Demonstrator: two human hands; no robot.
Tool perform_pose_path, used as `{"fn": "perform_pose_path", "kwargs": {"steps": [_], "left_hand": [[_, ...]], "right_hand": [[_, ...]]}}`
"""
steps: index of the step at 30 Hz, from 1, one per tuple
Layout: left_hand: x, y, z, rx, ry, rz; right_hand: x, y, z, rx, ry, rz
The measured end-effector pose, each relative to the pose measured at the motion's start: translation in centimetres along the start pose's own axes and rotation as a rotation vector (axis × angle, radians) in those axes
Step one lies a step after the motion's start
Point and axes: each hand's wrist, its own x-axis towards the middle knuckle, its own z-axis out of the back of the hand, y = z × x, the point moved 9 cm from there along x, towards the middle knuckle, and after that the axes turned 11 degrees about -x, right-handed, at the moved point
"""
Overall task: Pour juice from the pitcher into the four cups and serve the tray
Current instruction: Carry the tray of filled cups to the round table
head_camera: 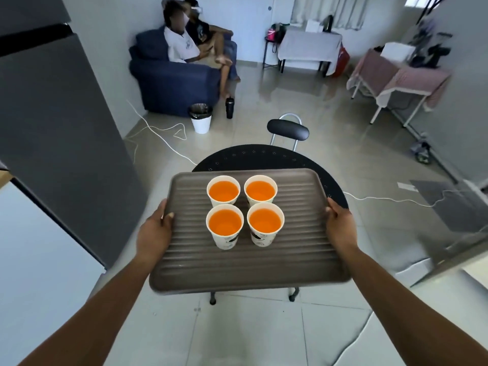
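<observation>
A brown ribbed tray [250, 268] is held level in the air over a round black table [264, 157]. Several white paper cups stand upright near its middle, each filled with orange juice: back left cup [223, 191], back right cup [260, 190], front left cup [225, 225], front right cup [265, 223]. My left hand [155, 231] grips the tray's left edge, thumb on top. My right hand [340, 224] grips the right edge. No pitcher is in view.
A black chair [287, 130] stands behind the table. Two people sit on a blue sofa [171, 83] at the back left, with a white bin [201, 118] and a dark bottle [229, 108] on the floor near it. White cables cross the tiled floor. A grey fridge [52, 114] rises at the left.
</observation>
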Motion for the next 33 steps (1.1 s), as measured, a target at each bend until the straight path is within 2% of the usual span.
{"fn": "perform_pose_path", "kwargs": {"steps": [15,33], "left_hand": [[9.7,-5.9,-11.3,0.042,0.093,-0.031],[25.7,-2.8,-20.8,-0.03,0.255,-0.044]], "right_hand": [[10.8,-5.4,-0.3,0.041,-0.066,-0.077],[18.2,-5.9,-7.5,-0.005,-0.129,-0.305]]}}
